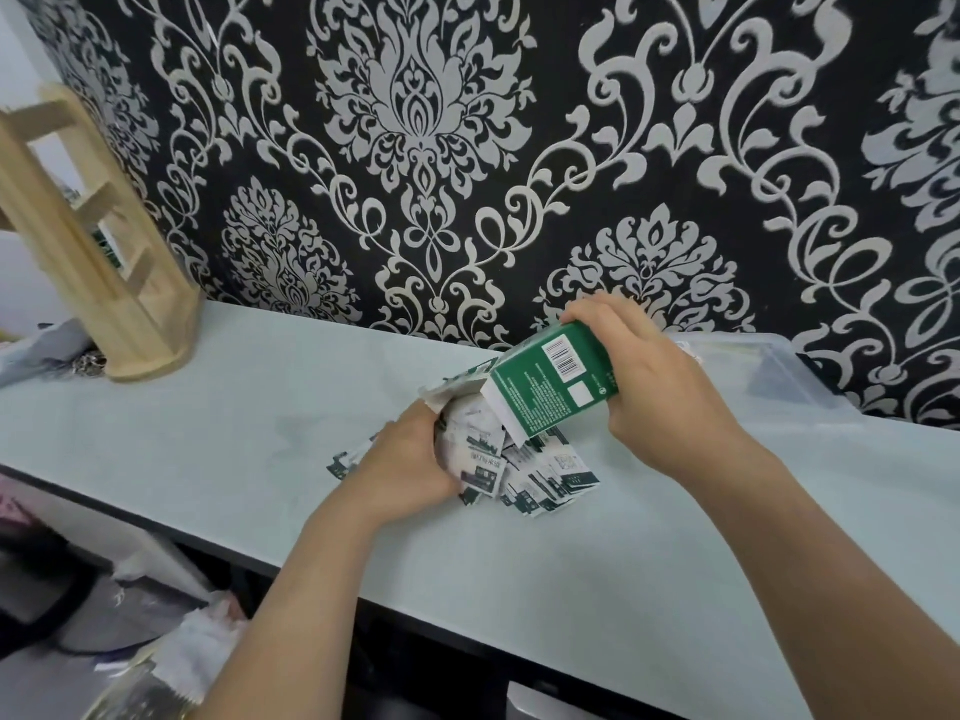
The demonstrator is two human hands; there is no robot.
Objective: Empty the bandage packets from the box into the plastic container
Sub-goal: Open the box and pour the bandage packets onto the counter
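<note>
The right hand (660,387) grips the green box (550,387) from its far end. Its fingers wrap over the top edge and its thumb clamps the near side. The box is tilted, barcode face up, with its open white flap pointing down toward eight o'clock. White and green bandage packets (550,480) spill from that mouth and lie in a loose heap on the pale table (260,433), directly at six o'clock from the box and touching its lower edge. The left hand (415,459) sits at seven o'clock from the box, curled around a clump of these packets just at the opening; its fingertips are hidden behind the paper. The clear plastic container (779,376) stands at three o'clock from the box, behind the right hand and against the wall, well apart from the heap; what it holds cannot be made out. A pale wooden rack (104,278) stands on the table at nine o'clock, far to the left. Black wallpaper (467,148) with a silver damask pattern fills the view at twelve o'clock.
</note>
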